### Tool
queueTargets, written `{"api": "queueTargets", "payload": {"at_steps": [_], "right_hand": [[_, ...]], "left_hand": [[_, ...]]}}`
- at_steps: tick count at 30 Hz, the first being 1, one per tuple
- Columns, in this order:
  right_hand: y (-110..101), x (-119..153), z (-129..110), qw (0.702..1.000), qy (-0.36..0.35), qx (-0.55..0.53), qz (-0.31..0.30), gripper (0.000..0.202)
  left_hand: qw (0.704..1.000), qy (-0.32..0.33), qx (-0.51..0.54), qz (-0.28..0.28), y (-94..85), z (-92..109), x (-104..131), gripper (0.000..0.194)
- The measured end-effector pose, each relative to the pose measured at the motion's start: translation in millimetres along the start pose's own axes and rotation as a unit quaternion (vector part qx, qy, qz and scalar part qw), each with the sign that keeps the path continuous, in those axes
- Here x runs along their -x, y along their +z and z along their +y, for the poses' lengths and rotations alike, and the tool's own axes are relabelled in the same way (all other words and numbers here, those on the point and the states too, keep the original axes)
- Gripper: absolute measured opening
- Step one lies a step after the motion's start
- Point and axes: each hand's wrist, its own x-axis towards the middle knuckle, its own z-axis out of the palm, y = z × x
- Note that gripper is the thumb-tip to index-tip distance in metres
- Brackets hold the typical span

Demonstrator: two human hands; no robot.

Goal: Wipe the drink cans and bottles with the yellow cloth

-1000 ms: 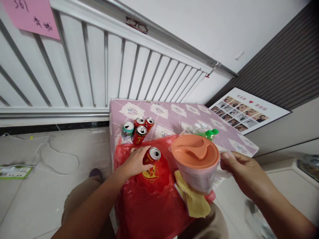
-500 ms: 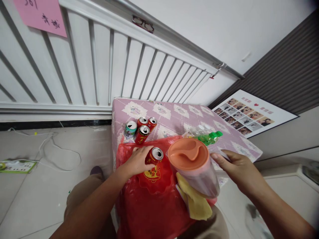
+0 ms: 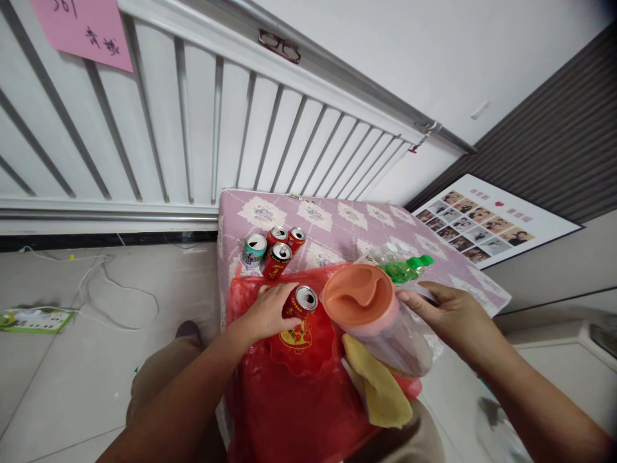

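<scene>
White radiator (image 3: 241, 122) runs along the wall beyond the jug. Table w/ floral cover (image 3: 332, 222) is under & beyond the jug; red plastic bag (image 3: 289, 411) spreads on it, L of & below jug. Jug (image 3: 409, 341) itself: clear body, orange lid on, tilted w/ lid end toward L. R hand (image 3: 441, 308) grasps its handle. Contents: can't tell. Red scalloped dish (image 3: 308, 354) on bag just L of jug; yellow cloth (image 3: 380, 392) just on wearer's side of jug. Green-topped bottles (image 3: 402, 269) lie just beyond jug, count unclear. L hand (image 3: 272, 312) wraps red can (image 3: 299, 305), L of jug, at dish's far edge; can't tell if resting or lifted. Standing cans (image 3: 276, 262), 3 red + 1 green/white, grouped farther L & beyond jug.

Risks (my guess): jug could twist or slip b/c one hand has all the wt; lid could drop if it's loose, given the tilt. Jug swinging L might bump red can. R hand or jug base could nudge bottles. Bag's slick, so dish may slide.

Writing: pink note (image 3: 87, 32), far L of jug, has digits cut at frame top, prob. ending "61", + handwritten Chinese chars, unclear. Cans & dish carry yellow print; brands not legible for sure.
</scene>
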Motion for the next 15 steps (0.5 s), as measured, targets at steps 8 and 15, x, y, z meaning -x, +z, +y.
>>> {"api": "queueTargets", "payload": {"at_steps": [8,15], "right_hand": [[4,-7,-8,1.0,-0.009,-0.008,-0.008,0.052],[8,-11,-8,1.0,-0.014,0.002,-0.001,0.053]], "left_hand": [[1.0,0.002,0.008,0.001,0.2,-1,0,0.078],[1.0,0.005,0.005,-0.002,-0.7,-1,0,0.077]]}}
